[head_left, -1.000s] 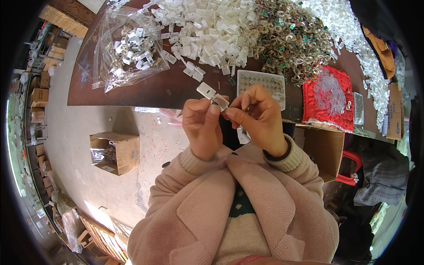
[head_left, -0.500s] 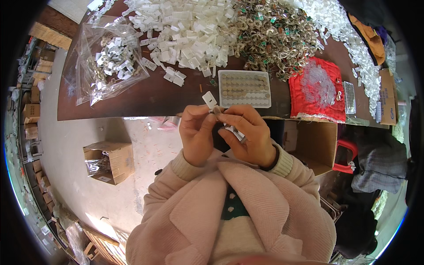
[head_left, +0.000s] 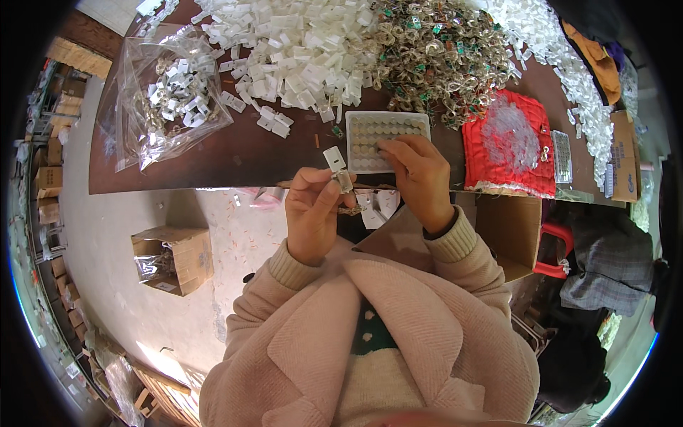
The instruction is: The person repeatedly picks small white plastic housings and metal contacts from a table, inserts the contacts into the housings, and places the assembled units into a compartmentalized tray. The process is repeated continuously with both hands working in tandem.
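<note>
From the head view we look down on a dark brown counter (head_left: 235, 153) above a pale concrete floor (head_left: 107, 235), where an open cardboard box (head_left: 173, 259) stands. Stacked cartons line the room's left edge. On the counter lie a heap of white plastic pieces (head_left: 299, 43), a heap of metal rings with green bits (head_left: 434, 53), a clear bag (head_left: 167, 96) of mixed pieces at the left and a red mesh bag (head_left: 509, 146) at the right. Just beyond our hands, a white tray (head_left: 388, 139) with rows of small round cells rests near the counter's front edge.

Our left hand (head_left: 316, 213) is closed around a small assembly (head_left: 341, 178), a white tag on a metal clip, pinched between thumb and fingers and held upright over the counter's edge, just left of the tray. Our right hand (head_left: 420, 178) is loosely curled, its fingertips (head_left: 388, 149) resting on the tray's cells; we cannot tell whether they pinch anything there. The two hands are near each other but apart. Pink sleeves (head_left: 455, 245) cover both forearms.
</note>
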`<state>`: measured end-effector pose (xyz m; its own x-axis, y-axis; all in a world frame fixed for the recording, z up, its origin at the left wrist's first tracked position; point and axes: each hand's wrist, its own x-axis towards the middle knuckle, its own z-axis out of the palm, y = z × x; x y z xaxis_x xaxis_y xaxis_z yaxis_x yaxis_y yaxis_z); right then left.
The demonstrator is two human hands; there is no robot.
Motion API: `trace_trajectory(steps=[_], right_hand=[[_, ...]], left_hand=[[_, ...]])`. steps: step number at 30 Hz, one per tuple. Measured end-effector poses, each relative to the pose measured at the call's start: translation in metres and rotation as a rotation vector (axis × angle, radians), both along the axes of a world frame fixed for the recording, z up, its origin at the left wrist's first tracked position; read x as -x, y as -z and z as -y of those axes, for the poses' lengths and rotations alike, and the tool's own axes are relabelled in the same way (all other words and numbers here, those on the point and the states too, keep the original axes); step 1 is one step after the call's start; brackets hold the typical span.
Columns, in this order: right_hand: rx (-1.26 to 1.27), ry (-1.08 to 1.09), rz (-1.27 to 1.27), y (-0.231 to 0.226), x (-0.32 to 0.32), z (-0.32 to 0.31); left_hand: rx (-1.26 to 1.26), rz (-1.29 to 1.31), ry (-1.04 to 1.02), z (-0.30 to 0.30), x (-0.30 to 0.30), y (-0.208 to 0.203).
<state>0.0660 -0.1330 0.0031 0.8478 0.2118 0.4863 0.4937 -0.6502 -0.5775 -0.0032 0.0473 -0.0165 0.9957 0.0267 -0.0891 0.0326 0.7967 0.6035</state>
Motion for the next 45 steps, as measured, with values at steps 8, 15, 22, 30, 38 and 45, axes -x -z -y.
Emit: trace_trajectory(steps=[8,15,22,30,38,45], right_hand=[[0.07,0.022,-0.106,-0.012,0.001,-0.002],[-0.135,-0.211,0.057,-0.027,0.016,-0.012],[-0.098,-0.234,0.104,-0.045,0.023,-0.016],[-0.012,-0.264,0.278,-0.041,0.026,-0.022],[-0.043,-0.156,0.153,-0.029,0.033,0.013],[-0.116,0.193,-0.094,-0.012,0.02,0.055]], left_hand=[[0.015,-0.005,0.036,0.001,-0.006,-0.004],[-0.025,0.041,0.018,0.01,-0.006,-0.004],[-0.158,-0.009,-0.007,0.011,-0.008,-0.005],[-0.013,0.023,0.015,0.012,-0.007,-0.005],[-0.034,-0.076,-0.026,0.007,-0.003,-0.002],[0.043,-0.054,-0.002,0.003,-0.006,0.0]])
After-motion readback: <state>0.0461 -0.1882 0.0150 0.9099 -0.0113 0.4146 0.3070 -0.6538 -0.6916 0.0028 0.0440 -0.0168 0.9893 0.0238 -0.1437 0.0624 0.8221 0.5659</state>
